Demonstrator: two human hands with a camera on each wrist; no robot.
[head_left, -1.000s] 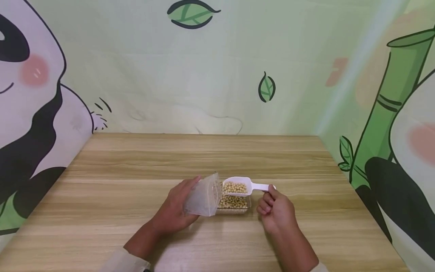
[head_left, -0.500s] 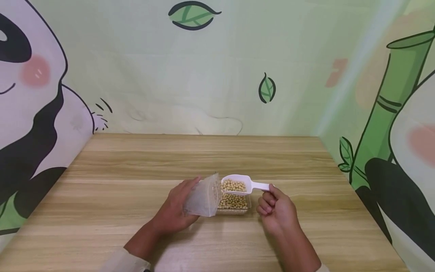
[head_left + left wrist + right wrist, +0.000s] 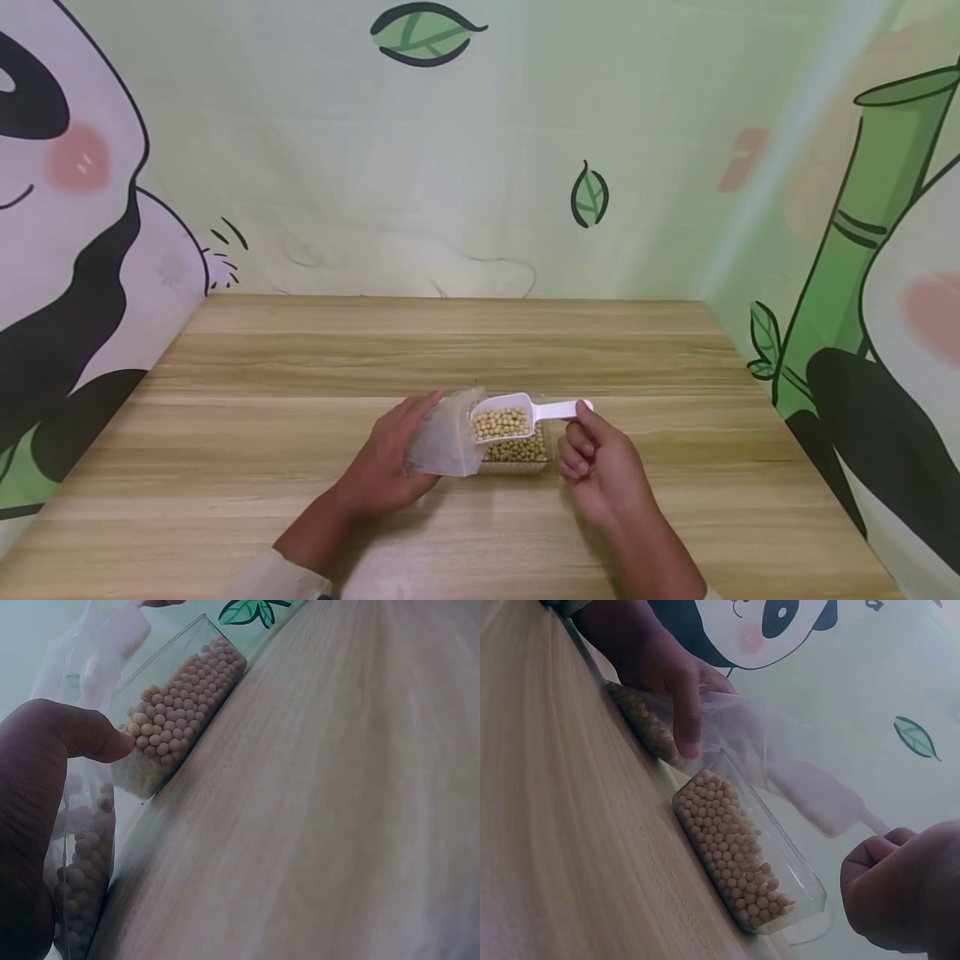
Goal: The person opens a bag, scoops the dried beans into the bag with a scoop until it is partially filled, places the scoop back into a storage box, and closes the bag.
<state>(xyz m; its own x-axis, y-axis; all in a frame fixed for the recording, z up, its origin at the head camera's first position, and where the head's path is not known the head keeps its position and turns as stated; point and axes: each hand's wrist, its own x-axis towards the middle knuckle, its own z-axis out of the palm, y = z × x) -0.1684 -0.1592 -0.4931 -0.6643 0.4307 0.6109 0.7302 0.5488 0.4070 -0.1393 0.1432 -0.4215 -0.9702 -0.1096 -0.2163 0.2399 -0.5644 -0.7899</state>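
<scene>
My left hand [image 3: 386,458] grips a clear plastic bag [image 3: 442,437] whose mouth faces right. Soybeans [image 3: 81,877] lie in the bottom of the bag in the left wrist view. With my right hand [image 3: 607,462] I pinch the end of the handle of a white scoop [image 3: 557,410]. Its bowl carries a heap of soybeans [image 3: 498,423] and sits with its front edge at the mouth of the bag. Below the scoop a clear rectangular container [image 3: 810,889] stands on the table, with many soybeans in it. The bag and scoop partly cover the container in the head view.
The wooden table [image 3: 337,350] stretches back to a pale green wall cloth [image 3: 337,167] printed with pandas, leaves and bamboo. Similar printed cloth closes off the left and right sides.
The loaded scoop and my right hand have moved left, and the scoop's front edge has come to the bag's mouth. My left hand and the container stay put.
</scene>
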